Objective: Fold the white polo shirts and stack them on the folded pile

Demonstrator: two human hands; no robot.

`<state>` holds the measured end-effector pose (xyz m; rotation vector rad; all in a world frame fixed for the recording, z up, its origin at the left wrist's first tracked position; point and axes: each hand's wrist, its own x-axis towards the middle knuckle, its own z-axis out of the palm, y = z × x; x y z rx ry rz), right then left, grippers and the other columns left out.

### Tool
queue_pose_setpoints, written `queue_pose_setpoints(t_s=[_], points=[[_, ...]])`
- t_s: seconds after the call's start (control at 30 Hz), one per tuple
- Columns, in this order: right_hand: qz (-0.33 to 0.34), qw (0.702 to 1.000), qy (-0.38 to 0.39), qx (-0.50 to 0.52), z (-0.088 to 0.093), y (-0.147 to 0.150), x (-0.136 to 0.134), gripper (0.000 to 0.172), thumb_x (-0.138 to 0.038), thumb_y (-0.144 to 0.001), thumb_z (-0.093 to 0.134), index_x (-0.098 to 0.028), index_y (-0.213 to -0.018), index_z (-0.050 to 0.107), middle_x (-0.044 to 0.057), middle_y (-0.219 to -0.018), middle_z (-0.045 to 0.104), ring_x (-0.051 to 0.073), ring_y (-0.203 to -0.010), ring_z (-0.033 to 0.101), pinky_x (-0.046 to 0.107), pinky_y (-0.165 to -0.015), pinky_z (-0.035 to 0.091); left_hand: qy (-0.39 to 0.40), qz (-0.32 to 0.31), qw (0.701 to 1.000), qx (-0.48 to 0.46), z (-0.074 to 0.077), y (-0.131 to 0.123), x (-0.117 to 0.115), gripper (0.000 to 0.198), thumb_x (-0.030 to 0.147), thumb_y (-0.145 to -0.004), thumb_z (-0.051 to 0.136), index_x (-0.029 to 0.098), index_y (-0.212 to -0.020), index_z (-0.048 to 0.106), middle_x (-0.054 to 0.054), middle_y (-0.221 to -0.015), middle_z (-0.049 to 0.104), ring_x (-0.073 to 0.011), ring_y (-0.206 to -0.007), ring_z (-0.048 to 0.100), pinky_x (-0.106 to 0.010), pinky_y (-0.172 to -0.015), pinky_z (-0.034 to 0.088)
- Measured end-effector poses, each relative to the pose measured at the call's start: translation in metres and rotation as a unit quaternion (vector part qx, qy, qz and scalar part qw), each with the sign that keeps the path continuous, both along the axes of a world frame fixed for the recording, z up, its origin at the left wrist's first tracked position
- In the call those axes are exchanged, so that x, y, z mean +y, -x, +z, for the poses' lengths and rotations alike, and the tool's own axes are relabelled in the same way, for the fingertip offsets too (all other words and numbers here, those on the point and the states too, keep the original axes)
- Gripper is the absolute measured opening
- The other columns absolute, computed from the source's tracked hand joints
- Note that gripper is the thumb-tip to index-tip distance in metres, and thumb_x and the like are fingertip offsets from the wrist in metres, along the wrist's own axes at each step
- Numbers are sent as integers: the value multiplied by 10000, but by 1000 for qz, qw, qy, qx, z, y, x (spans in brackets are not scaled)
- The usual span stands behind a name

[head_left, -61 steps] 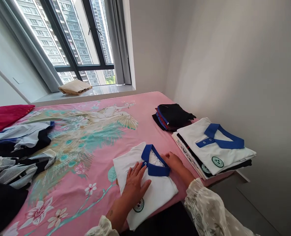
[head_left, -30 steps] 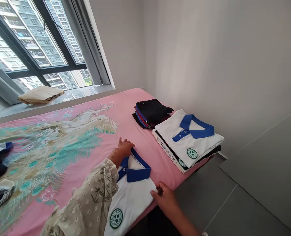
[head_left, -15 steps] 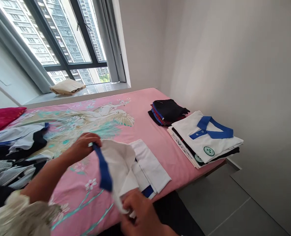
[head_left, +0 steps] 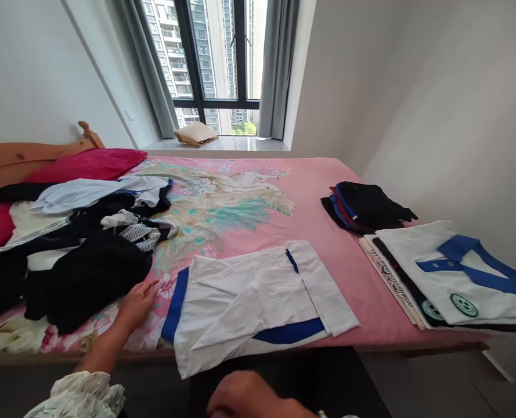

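A white shirt (head_left: 249, 296) with blue trim lies partly folded on the near side of the bed. Its right part is turned over on itself, and its near left corner hangs past the bed's edge. My left hand (head_left: 138, 302) is just left of the shirt's blue band, over the floral sheet, with its fingers loosely stretched and nothing in them. Below the shirt, at the bottom of the view, is my right hand (head_left: 244, 395), apart from the cloth. Its knuckles show, but the fingertips are hidden and slightly blurred.
Loose black, white and striped clothes (head_left: 96, 261) are heaped at the left beside a red pillow (head_left: 96, 164). On the right stand a stack of folded shirts (head_left: 414, 255) and a smaller dark pile (head_left: 371, 203). The bed's front edge (head_left: 423, 346) runs below them.
Both hands have let go of the white shirt, which now lies spread flat and folded over on the bed. The view has swung left, showing more of the clothes heap.
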<state>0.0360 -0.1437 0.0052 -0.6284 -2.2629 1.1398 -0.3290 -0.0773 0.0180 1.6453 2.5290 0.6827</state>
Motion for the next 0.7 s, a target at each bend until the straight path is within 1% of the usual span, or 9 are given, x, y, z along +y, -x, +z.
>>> queue_pose_setpoints(t_s=[0.07,0.13,0.2,0.27,0.33,0.47,0.5,0.57,0.7], points=[[-85,996,11,-26,9,-36,28,171,-262,-809,526,-276,-864,687,2,-827,705,173,-782,654,289,-730,522,-29,-13,1000,-2,-3,-21,-19,444,465,-787,419,174,-1007,674,-112,-1076,687,-244,-1020,619,-375,-923,475],[-171,984,11,-44,17,-63,62,199,-261,-860,479,-235,-904,671,38,-885,697,183,-834,642,314,-780,514,-59,-56,997,0,-1,-50,-36,398,468,-822,435,195,-999,663,-99,-1065,683,-239,-1033,601,-392,-968,442],[-217,974,-31,-53,24,-78,95,206,-267,-873,467,-218,-942,656,61,-945,684,200,-917,622,342,-852,494,-79,-107,991,6,3,-82,-50,314,437,-848,466,222,-954,668,-76,-1015,687,-235,-1007,600,-401,-962,439],[-201,974,-76,-66,29,-79,123,230,-233,-876,441,-209,-984,643,71,-988,673,207,-989,593,356,-910,468,-68,-152,986,4,7,-112,-62,243,377,-864,483,243,-941,671,-57,-989,687,-225,-975,608,-390,-917,461],[-155,978,-109,-93,31,-71,144,283,-172,-860,413,-205,-1038,630,69,-1047,666,210,-1074,557,373,-967,432,-51,-185,981,-4,8,-134,-73,212,307,-871,483,252,-957,669,-46,-979,689,-213,-947,617,-373,-866,484],[-86,968,-144,-188,31,-46,170,429,-98,-811,406,-213,-1187,576,50,-1275,584,232,-1299,386,446,-1091,274,-58,-191,979,-39,7,-148,-91,224,221,-869,453,249,-956,658,-30,-939,704,-189,-898,642,-340,-821,518],[-75,963,-146,-214,30,-40,174,452,-102,-803,414,-211,-1217,560,53,-1297,568,243,-1315,362,463,-1101,238,-65,-183,979,-54,6,-148,-96,228,219,-866,451,248,-958,657,-27,-940,708,-186,-901,648,-332,-823,526],[-61,954,-145,-257,29,-31,181,450,-132,-788,441,-202,-1214,568,78,-1254,588,270,-1274,395,496,-1095,194,-67,-172,979,-90,5,-149,-103,240,228,-853,459,249,-987,657,-26,-976,714,-183,-932,658,-313,-833,539],[-46,949,-142,-278,30,-23,189,340,-200,-736,508,-203,-1051,637,86,-1120,629,267,-1158,462,483,-1081,171,-23,-151,976,-158,4,-157,-107,312,264,-833,458,236,-1088,636,-38,-1111,694,-197,-1028,645,-318,-883,535]])
